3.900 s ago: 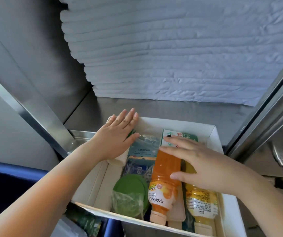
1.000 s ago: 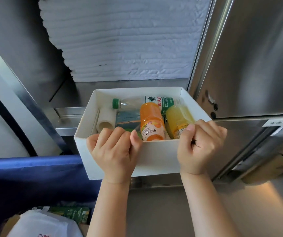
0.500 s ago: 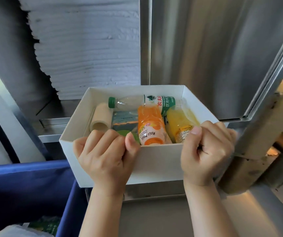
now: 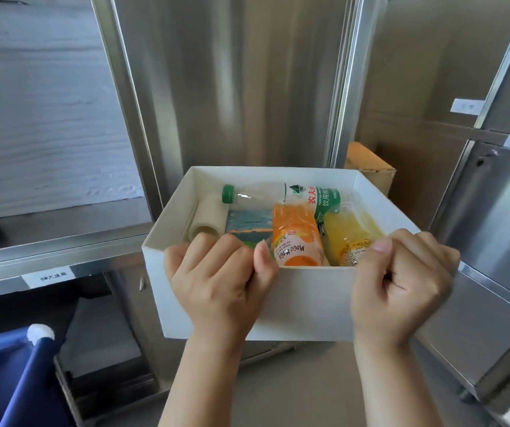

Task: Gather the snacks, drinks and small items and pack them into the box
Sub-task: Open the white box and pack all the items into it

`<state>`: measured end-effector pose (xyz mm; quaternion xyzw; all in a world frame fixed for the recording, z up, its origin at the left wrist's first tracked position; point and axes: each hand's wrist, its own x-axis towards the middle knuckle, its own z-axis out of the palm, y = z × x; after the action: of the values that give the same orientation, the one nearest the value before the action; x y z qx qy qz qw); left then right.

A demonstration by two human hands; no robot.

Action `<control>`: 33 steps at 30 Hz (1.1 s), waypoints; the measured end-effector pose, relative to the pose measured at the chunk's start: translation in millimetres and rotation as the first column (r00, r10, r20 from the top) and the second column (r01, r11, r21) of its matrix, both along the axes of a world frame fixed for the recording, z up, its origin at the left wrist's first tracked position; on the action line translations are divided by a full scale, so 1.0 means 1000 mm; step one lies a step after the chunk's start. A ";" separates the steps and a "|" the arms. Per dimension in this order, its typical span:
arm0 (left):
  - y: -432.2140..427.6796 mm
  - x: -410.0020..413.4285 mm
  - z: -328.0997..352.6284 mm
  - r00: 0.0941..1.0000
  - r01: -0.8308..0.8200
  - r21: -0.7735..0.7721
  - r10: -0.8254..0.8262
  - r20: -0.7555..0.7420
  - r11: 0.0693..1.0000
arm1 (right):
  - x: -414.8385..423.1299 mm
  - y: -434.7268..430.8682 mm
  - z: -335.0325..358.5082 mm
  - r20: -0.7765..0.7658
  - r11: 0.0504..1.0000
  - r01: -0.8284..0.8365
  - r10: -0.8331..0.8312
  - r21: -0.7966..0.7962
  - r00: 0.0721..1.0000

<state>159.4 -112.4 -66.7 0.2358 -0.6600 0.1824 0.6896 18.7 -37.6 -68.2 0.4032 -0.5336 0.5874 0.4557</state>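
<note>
Fingers [image 4: 216, 257] of both hands curled over the near wall of the white cardboard box [image 4: 309, 294], thumbs inside, holding it seemingly clear of the steel shelf [image 4: 62, 229] leftward. Bottle-laden, it probably handled heavy; thin walls could flex, so gripping near corners suited.

A tall brushed stainless-steel wall panel [image 4: 247, 81] filled the middle of the view, and soft daylight reflected on it. Left of the panel, a stack of white quilted sheets [image 4: 41, 112] lay on a steel shelf [image 4: 56, 241]. Right of the panel stood a brown cardboard carton [image 4: 370, 171] and steel cabinet doors [image 4: 494, 217]. Below the shelf hung dark blue fabric [image 4: 4, 380].
</note>
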 end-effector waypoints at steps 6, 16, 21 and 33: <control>0.012 -0.069 0.005 0.987 0.161 -0.035 -0.161 0.013 0.986 | -0.058 0.031 0.000 0.031 0.988 0.156 -0.155 -0.011 0.987; -0.015 -0.216 -0.011 0.929 0.370 -0.011 -0.369 0.013 0.929 | -0.179 0.035 -0.016 0.058 0.922 0.376 -0.382 0.093 0.922; -0.046 -0.312 -0.010 0.891 0.454 0.010 -0.454 -0.010 0.891 | -0.265 0.008 -0.009 0.042 0.905 0.419 -0.423 0.076 0.905; -0.103 -0.486 -0.014 0.855 0.515 0.004 -0.515 0.057 0.857 | -0.431 -0.041 -0.020 0.080 0.895 0.440 -0.445 0.081 0.892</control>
<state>-326.8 -215.6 -80.6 0.0415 -0.7168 0.0017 0.6960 -412.1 -78.1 -88.1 0.2558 -0.6501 0.4707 0.5388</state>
